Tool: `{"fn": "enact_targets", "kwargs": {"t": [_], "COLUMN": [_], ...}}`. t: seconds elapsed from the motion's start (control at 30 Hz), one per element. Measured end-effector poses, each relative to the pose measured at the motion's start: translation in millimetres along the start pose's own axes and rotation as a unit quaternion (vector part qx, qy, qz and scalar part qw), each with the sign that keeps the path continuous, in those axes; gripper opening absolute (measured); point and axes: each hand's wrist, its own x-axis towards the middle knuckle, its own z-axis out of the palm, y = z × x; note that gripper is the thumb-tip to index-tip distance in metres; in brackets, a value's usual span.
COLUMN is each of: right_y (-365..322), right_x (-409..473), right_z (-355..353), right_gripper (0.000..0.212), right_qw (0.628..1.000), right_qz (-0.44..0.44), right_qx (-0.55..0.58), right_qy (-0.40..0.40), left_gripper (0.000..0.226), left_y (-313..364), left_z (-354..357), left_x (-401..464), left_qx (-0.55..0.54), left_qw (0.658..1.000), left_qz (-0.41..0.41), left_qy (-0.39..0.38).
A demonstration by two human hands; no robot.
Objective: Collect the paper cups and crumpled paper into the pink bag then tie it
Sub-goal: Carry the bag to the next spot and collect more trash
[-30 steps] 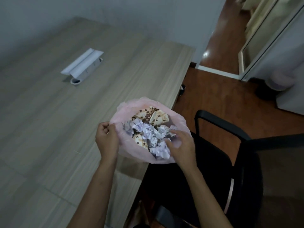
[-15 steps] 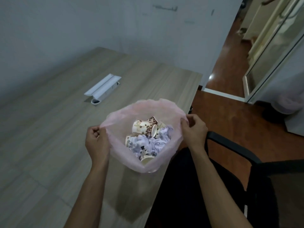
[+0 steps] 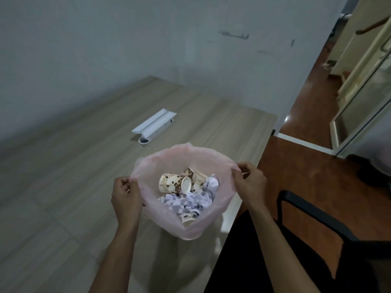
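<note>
- Both hands, left hand (image 3: 126, 195) and right hand (image 3: 249, 182), pinch opposite rims of the pink bag (image 3: 190, 227), holding it open over the worktop (image 3: 63, 176) edge
- Paper cups (image 3: 174, 183) and crumpled paper (image 3: 190, 201) lie inside

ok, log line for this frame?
stage: pre-tie | left hand: gripping pink bag rim | right hand: gripping opposite rim | bag: open, paper cups, crumpled paper inside

One head-worn camera looks steeply down, close over the table (image 3: 63, 187).

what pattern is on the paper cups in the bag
Brown coffee-bean print on cream paper cups, clearest in the head view.
</note>
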Motion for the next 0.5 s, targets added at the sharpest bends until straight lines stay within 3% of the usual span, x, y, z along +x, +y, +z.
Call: {"fn": "enact_targets", "kwargs": {"t": [0.1, 0.33, 0.5], "right_y": [19, 47, 58], "right_x": [-4, -16, -13], "right_z": [5, 1, -13], "right_gripper": [0.01, 0.018, 0.037], "right_qw": [0.996, 0.991, 0.98], "right_qz": [0.053, 0.096, 0.12], "right_qx": [-0.033, -0.049, -0.07], "right_qy": [-0.058, -0.083, -0.143], "left_gripper": [0.004, 0.007, 0.049], "left_y": [-12, -23, -5], "left_z": [-1, 3, 4], "left_x": [-3, -17, -30], "left_qx": [0.03, 0.068, 0.164], "left_qw": [0.999, 0.996, 0.986], "left_qz": [-0.019, -0.05, -0.015], "left_qy": [-0.008, -0.028, -0.029]}}
